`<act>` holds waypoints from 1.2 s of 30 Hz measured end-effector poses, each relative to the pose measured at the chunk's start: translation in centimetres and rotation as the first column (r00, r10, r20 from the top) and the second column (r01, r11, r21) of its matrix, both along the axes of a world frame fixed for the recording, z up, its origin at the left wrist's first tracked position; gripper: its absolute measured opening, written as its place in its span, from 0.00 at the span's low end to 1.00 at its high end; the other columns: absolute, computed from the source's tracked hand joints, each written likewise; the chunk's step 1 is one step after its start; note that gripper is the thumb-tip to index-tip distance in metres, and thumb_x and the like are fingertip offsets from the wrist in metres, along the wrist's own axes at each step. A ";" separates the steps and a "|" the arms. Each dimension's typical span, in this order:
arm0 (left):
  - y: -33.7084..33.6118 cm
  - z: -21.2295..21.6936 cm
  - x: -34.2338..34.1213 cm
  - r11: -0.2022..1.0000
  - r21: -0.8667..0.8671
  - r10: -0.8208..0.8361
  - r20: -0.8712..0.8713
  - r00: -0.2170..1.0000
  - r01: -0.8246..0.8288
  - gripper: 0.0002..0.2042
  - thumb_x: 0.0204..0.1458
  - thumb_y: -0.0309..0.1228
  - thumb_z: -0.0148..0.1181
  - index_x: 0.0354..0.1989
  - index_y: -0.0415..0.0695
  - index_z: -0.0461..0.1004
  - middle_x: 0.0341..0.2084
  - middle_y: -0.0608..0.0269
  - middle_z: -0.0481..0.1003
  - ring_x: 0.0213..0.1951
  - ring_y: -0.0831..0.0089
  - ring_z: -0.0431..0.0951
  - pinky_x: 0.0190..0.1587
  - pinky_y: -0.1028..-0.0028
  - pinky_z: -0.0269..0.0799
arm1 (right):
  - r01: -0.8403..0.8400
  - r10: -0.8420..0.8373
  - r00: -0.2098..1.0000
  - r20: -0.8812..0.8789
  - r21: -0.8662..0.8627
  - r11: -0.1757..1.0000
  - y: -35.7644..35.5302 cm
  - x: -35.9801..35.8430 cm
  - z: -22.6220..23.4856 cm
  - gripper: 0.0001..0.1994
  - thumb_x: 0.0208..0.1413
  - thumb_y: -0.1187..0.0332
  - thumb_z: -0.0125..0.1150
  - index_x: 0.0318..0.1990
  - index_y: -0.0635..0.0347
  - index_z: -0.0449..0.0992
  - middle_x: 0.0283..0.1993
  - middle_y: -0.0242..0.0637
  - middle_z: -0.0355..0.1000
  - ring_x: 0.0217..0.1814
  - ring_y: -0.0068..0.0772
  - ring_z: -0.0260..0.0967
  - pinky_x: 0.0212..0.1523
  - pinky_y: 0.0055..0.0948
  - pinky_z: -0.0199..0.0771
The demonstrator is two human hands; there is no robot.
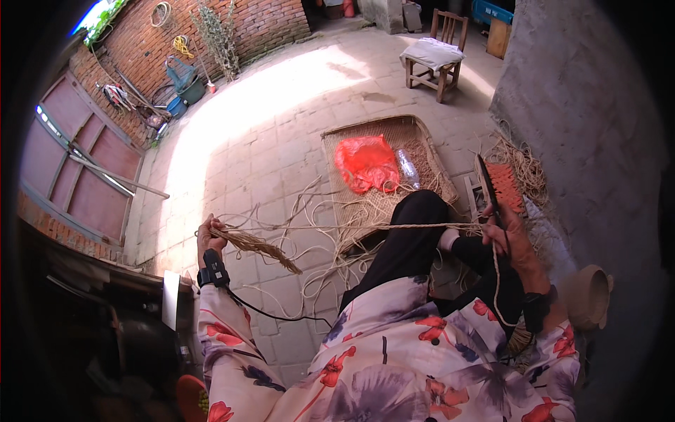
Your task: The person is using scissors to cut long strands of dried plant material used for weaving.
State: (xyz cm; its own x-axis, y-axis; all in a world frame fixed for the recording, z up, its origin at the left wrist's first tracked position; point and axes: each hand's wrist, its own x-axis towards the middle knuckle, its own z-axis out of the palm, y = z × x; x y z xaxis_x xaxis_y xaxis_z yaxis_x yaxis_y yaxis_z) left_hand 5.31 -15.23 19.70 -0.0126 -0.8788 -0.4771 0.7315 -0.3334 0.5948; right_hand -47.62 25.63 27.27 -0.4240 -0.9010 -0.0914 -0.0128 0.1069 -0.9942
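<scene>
My left hand (209, 238) is closed around the frayed end of a twisted straw rope (337, 227), whose loose brown strands (264, 250) hang down to the right of the hand. The rope runs taut across my raised knee in black trousers (411, 239) to my right hand (510, 235). That hand grips the rope's other end together with a dark scissors-like tool (486, 184) that points up and away. A thin strand drops from the right hand toward my lap. Both wrists wear black bands.
Loose pale straw (316, 211) lies tangled on the paved yard. A woven tray (415, 137) holds a red plastic bag (365, 163) and a clear bottle (408, 167). Beyond stand a wooden chair (434, 53), an orange brush (505, 186), a grey wall and a brown pot (589, 295).
</scene>
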 end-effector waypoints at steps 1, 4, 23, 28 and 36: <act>0.0 -0.1 -0.2 1.000 -0.002 0.003 -0.002 1.000 -0.003 0.07 0.51 0.23 0.55 0.25 0.43 0.63 0.14 0.68 0.68 0.14 0.82 0.67 0.18 0.82 0.66 | 0.051 -0.049 0.995 -0.083 0.024 0.998 1.4 -1.9 -0.5 0.12 0.50 0.72 0.55 0.42 0.56 0.66 0.20 0.26 0.65 0.13 0.11 0.53 0.13 0.12 0.49; -0.3 -0.3 -3.2 0.994 -0.022 -0.107 0.022 0.994 0.108 0.06 0.50 0.22 0.56 0.26 0.43 0.64 0.15 0.68 0.68 0.14 0.82 0.67 0.21 0.82 0.67 | 0.260 -0.228 0.912 -0.342 0.051 0.964 7.1 -7.2 -1.1 0.11 0.47 0.76 0.52 0.40 0.55 0.65 0.21 0.26 0.63 0.17 0.13 0.54 0.17 0.17 0.52; -5.3 -5.4 3.5 0.949 -0.244 -0.034 0.552 0.833 0.201 0.18 0.51 0.24 0.51 0.53 0.45 0.66 0.26 0.68 0.73 0.26 0.81 0.69 0.30 0.79 0.69 | 0.741 -0.247 0.123 -0.961 -0.077 0.667 16.0 -21.6 7.9 0.12 0.51 0.64 0.53 0.43 0.49 0.64 0.30 0.46 0.70 0.35 0.56 0.68 0.33 0.46 0.65; -6.4 -8.3 2.4 0.949 -0.238 -0.051 0.530 0.847 0.206 0.18 0.51 0.24 0.52 0.52 0.43 0.66 0.27 0.66 0.73 0.26 0.79 0.71 0.30 0.81 0.68 | 0.347 -0.593 0.518 -0.617 -0.482 0.804 6.4 -16.7 17.7 0.11 0.54 0.70 0.55 0.44 0.56 0.66 0.32 0.36 0.74 0.34 0.30 0.74 0.31 0.23 0.72; -3.5 -5.3 -0.8 0.960 -0.235 -0.008 0.516 0.857 0.150 0.16 0.51 0.22 0.49 0.50 0.41 0.68 0.29 0.63 0.74 0.28 0.78 0.71 0.34 0.80 0.67 | -0.320 -0.045 0.911 -0.410 -0.772 0.549 -6.6 -2.0 25.6 0.14 0.58 0.66 0.51 0.48 0.59 0.61 0.41 0.49 0.70 0.44 0.38 0.71 0.45 0.32 0.76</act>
State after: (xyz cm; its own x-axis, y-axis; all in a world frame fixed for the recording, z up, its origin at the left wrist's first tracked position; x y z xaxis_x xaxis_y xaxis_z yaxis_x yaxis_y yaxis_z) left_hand 4.53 -18.68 14.43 0.0931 -0.9767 -0.1934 0.2827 -0.1603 0.9457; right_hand -49.61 19.05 52.83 -0.1214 -0.5520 0.8250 -0.3042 -0.7704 -0.5603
